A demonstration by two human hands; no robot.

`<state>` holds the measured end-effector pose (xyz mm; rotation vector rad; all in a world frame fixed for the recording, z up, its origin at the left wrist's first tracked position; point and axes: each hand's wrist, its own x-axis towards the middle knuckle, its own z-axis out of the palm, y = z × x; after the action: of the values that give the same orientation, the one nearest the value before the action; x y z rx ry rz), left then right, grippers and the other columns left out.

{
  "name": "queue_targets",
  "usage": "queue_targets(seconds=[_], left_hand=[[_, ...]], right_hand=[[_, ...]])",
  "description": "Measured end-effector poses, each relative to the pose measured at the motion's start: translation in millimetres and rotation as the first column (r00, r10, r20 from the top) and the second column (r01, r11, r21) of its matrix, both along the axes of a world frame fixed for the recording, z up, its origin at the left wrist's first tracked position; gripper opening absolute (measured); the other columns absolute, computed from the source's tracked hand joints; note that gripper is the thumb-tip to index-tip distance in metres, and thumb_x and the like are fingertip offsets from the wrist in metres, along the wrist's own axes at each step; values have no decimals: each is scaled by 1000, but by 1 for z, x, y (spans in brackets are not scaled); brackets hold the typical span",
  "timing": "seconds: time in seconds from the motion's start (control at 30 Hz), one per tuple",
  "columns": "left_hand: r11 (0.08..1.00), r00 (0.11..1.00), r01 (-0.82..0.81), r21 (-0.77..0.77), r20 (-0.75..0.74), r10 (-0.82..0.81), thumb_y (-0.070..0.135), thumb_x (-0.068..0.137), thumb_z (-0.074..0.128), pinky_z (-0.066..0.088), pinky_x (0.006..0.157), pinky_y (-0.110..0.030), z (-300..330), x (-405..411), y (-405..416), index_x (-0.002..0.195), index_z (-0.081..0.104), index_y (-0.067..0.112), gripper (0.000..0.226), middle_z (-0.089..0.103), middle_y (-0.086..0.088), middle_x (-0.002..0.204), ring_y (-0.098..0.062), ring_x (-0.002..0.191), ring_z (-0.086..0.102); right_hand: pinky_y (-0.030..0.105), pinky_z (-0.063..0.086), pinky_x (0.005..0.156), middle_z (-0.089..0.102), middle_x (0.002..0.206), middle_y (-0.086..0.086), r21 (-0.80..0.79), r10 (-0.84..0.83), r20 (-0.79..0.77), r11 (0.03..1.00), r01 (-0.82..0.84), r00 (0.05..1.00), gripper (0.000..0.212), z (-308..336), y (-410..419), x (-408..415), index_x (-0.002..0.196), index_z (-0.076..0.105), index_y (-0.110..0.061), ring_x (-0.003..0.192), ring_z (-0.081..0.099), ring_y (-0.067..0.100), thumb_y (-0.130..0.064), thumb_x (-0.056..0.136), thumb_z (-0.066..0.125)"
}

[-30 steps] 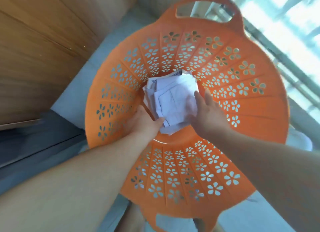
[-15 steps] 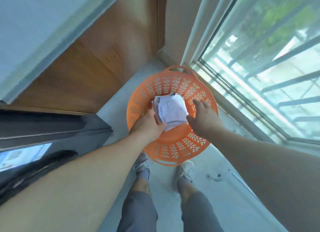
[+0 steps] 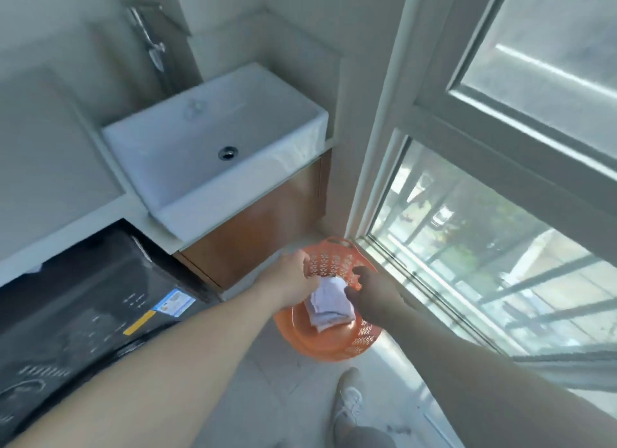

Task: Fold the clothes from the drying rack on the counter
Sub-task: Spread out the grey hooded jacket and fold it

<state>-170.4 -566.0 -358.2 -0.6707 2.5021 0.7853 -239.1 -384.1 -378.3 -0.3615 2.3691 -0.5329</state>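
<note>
- The folded white clothes [image 3: 329,301] are lying in the orange basket [image 3: 334,340] on the floor, between both hands.
- The left hand [image 3: 292,275] is sitting at ten o'clock from the stack, fingers curling over the basket's rim; the right hand [image 3: 370,289] is at two o'clock, fingers bent, though whether it is gripping anything I cannot tell.
- The stack is looking pale, squared, layered, its long axis running twelve to six.

Bare forearms, no sleeves, grey trouser leg [image 3: 367,437], pale laced sneaker [image 3: 349,399]
</note>
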Motion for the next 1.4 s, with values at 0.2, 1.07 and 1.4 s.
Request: queue_targets(seconds=[0.2, 1.07, 1.4], left_hand=[[978, 969, 209, -8, -130, -208, 46, 92, 66, 46, 98, -30, 84, 32, 12, 140, 51, 20, 56, 58, -1, 139, -21, 123, 57], [501, 444, 860, -93, -345, -827, 48, 94, 66, 51, 99, -36, 246, 153, 399, 141, 49, 17, 59, 64, -2, 131, -22, 115, 62], [237, 176, 966, -102, -412, -894, 48, 94, 65, 49, 96, -30, 279, 257, 649, 142, 49, 22, 57, 66, 4, 132, -19, 114, 63]], right_hand=[[32, 48, 100, 62, 138, 6, -88, -131, -137, 989, 119, 982, 51, 86, 14, 50, 146, 49, -20, 121, 61, 25, -31, 97, 58], [30, 41, 104, 60, 138, 3, -232, -701, -415, 697, 678, 579, 50, 241, 381, 328, 146, 49, -18, 126, 56, 21, -31, 99, 60], [40, 53, 94, 67, 120, 0, -372, -885, -416, 374, 850, 208, 47, 273, 628, 457, 134, 58, -22, 101, 68, 25, -36, 90, 63]])
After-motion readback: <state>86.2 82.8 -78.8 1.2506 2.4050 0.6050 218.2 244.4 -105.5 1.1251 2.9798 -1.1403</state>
